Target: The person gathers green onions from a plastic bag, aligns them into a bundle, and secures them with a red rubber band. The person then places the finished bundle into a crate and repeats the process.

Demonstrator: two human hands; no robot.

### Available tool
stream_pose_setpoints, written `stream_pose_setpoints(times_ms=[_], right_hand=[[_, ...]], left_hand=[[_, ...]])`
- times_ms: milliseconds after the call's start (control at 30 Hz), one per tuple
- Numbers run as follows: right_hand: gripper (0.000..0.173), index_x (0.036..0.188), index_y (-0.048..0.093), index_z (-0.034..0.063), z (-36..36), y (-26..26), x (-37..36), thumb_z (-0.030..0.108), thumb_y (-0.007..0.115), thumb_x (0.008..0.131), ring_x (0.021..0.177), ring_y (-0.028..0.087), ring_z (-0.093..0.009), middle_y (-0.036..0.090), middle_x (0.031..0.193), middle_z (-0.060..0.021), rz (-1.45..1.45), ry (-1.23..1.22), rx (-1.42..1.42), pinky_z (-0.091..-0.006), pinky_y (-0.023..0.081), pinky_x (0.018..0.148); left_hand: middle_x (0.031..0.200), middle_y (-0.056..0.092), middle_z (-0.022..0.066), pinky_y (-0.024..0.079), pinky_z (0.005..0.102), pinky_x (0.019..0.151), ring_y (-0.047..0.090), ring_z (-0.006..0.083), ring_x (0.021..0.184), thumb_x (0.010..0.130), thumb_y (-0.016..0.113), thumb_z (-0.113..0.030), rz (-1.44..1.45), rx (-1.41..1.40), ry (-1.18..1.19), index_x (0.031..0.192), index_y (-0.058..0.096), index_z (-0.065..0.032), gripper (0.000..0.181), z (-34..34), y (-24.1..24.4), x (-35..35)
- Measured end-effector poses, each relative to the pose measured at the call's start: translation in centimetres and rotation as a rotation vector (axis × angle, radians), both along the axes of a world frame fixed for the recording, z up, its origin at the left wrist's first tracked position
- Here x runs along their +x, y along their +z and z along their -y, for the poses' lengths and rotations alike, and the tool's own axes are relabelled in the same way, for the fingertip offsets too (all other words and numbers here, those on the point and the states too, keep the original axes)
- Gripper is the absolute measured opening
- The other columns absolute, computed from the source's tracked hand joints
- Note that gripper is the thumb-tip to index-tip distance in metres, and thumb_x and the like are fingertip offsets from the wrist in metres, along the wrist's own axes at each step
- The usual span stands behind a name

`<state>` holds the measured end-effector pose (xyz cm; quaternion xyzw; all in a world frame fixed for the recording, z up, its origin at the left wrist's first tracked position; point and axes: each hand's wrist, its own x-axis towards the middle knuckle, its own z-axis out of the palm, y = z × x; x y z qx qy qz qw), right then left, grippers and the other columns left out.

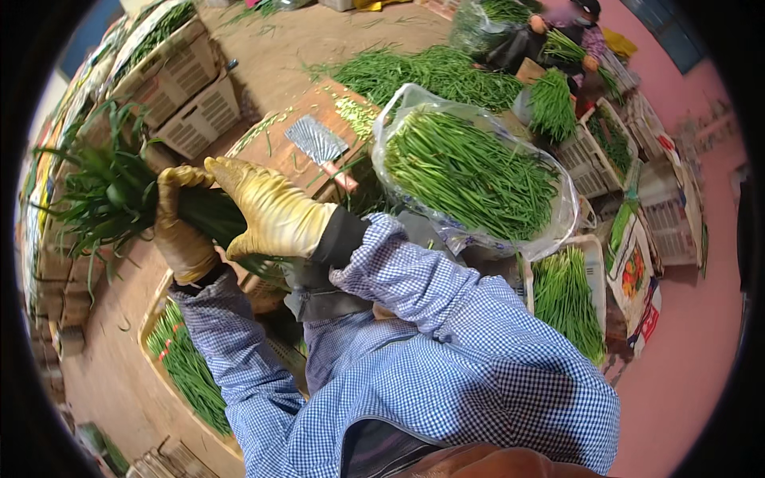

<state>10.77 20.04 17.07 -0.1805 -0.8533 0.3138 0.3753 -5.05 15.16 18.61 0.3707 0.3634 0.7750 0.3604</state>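
Note:
My left hand point(186, 224), in a yellow glove, is wrapped around a thick bunch of garlic chives point(113, 191) on the left. The loose leaf tips fan out beyond the fist. My right hand point(275, 209), also gloved, has its thumb and fingers on either side of the same bunch, close to the left hand. Part of the bunch is hidden under the right palm. Beyond the hands, a cleaver point(315, 142) with a pinkish handle lies on a wooden board point(269, 164). Small pale cut ends point(355, 116) are scattered on the board.
Right of the board is a clear plastic bag point(412, 95) filled with chives. Crates of chives flank me, one at the left point(149, 310) and one at the right point(597, 257). Stacked crates point(200, 119) stand far left. A co-worker point(577, 36) holds chives beyond a loose heap point(430, 77).

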Motion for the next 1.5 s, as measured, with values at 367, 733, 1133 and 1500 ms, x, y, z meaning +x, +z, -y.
stream_pose_setpoints(times_ms=[367,733,1133,1500], right_hand=[[0.037,0.116,0.057,0.0038,-1.3,-3.6,3.0,0.007,0.066,0.080,0.097,0.065,-0.040,0.065,0.103,-0.0236,-0.082,-0.356,-0.170,-0.0441,0.053,0.082],[0.059,0.123,0.052,0.0013,-2.1,-3.5,4.9,0.011,0.079,0.071,0.110,0.060,-0.039,0.061,0.117,-0.0242,0.209,-0.292,-0.306,-0.0437,0.049,0.093],[0.056,0.132,0.046,0.0057,-3.9,-8.4,1.9,0.012,0.068,0.081,0.101,0.064,-0.041,0.064,0.113,-0.0233,-0.013,-0.386,-0.137,-0.0456,0.054,0.085],[0.052,0.121,0.052,0.0043,-2.0,-5.2,3.5,0.024,0.073,0.078,0.080,0.067,-0.039,0.067,0.083,-0.0205,0.040,-0.318,-0.137,-0.0439,0.054,0.069]], left_hand=[[0.098,0.072,0.0116,0.053,0.0342,0.089,0.068,0.0208,0.092,0.086,0.071,-0.015,-0.163,-0.085,0.045,0.101,0.071,0.0018,0.022,-4.2,-1.4,9.0],[0.084,0.059,0.0027,0.050,0.0289,0.073,0.056,0.0151,0.075,0.092,0.068,-0.026,0.236,-0.032,-0.028,0.104,0.066,-0.0015,0.028,-5.5,-2.2,9.4],[0.087,0.068,0.0048,0.050,0.0265,0.077,0.062,0.0138,0.080,0.093,0.068,-0.025,0.378,-0.222,-0.203,0.095,0.068,-0.0024,0.023,-5.6,-3.5,8.5],[0.089,0.067,0.0059,0.050,0.0310,0.081,0.063,0.0158,0.084,0.096,0.061,-0.025,-0.208,-0.203,0.040,0.103,0.066,0.0018,0.028,-2.2,-0.9,9.1]])
